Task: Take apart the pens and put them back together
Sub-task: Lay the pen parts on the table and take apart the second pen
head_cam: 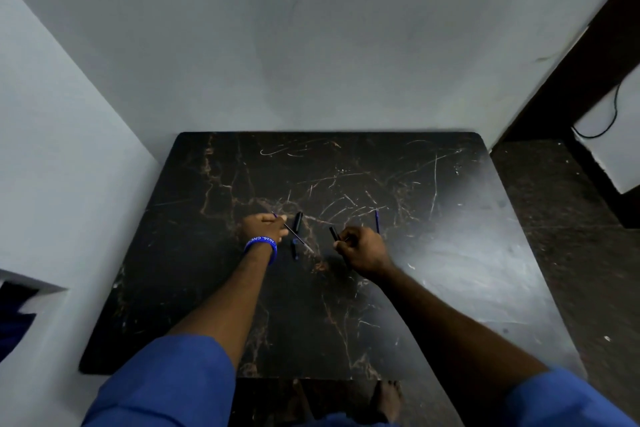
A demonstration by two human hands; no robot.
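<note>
While both forearms reach out over the dark marble-patterned bench (433,270), the left hand (263,227) and the right hand (362,250) work close together near its middle. The left hand, with a blue wristband (260,245) just behind it, has its fingers (278,218) pinched narrow on a thin refill (294,236); that slender rod runs from the fingertips down and to the right, its pale tip ending between the two hands. The right hand is curled into a loose fist, and its fingers (341,244) are closed round a short black pen piece (333,233) that sticks out on the far-left side of the fist.

Between the hands, on the bench, lies a black pen barrel (298,220), and just nearer than it a small dark blue piece (294,250), which the refill crosses; whether they touch cannot be told. Right of the right hand, a thin blue refill (377,221) lies on the bench, pointing roughly far to near, apart from the hand. Blue sleeves (166,388) cover the upper arms at the near edge. Pale walls (311,45) stand behind and left of the bench.
</note>
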